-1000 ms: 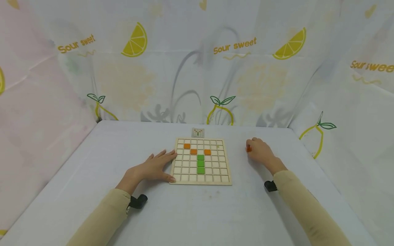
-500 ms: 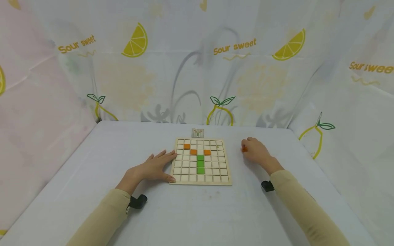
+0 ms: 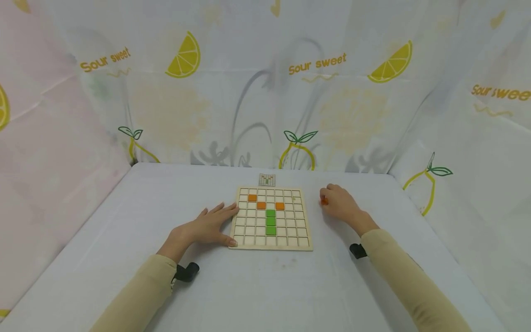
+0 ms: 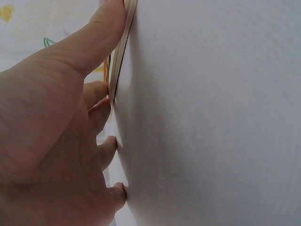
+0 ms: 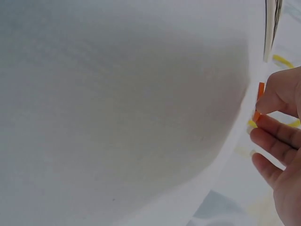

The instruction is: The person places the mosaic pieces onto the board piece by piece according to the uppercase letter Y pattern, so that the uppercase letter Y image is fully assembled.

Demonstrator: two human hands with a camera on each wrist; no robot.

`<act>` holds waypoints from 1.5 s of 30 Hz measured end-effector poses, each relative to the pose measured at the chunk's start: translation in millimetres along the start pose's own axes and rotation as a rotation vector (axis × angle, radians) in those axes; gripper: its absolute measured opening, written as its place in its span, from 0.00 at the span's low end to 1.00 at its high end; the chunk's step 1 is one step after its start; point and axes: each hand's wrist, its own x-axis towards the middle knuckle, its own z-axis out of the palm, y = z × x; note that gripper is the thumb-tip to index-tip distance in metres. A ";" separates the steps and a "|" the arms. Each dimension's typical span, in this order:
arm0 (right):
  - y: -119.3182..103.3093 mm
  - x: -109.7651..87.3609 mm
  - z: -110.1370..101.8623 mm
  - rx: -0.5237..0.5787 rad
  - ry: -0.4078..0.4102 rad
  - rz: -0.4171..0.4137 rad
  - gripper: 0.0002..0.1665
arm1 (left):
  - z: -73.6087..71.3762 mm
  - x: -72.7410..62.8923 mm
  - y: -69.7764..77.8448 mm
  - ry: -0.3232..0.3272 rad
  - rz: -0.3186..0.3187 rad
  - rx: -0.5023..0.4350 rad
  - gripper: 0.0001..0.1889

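A wooden grid board (image 3: 270, 247) lies on the white table, with orange tiles (image 3: 252, 198) and a column of green tiles (image 3: 271, 222) set in its squares. My left hand (image 3: 207, 227) rests at the board's left edge, fingers spread, thumb on the near left corner. In the left wrist view, the thumb (image 4: 101, 35) lies along the board's edge (image 4: 123, 52). To the right of the board, my right hand (image 3: 341, 204) pinches a small orange tile (image 3: 324, 201). The right wrist view shows that tile (image 5: 260, 96) between thumb and fingers, close over the tabletop.
A small card (image 3: 267, 180) printed with a coloured grid pattern lies just behind the board. White cloth (image 3: 257, 92) with lemon prints walls in the table at the back and sides. Faint spots mark the table in front of the board.
My right hand has moved a short way left toward the board, carrying the orange tile. The left hand and the board stay where they were.
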 end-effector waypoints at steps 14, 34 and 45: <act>-11.3 8.9 0.7 0.035 0.001 -0.011 0.03 | -2.0 -0.4 3.3 -0.001 0.005 0.003 0.57; -30.6 22.2 9.1 0.123 -0.003 -0.047 0.07 | 0.0 0.4 1.4 0.001 -0.002 -0.003 0.57; -39.3 26.5 13.4 0.199 -0.030 -0.057 0.12 | 0.6 0.8 0.9 0.001 -0.009 0.020 0.57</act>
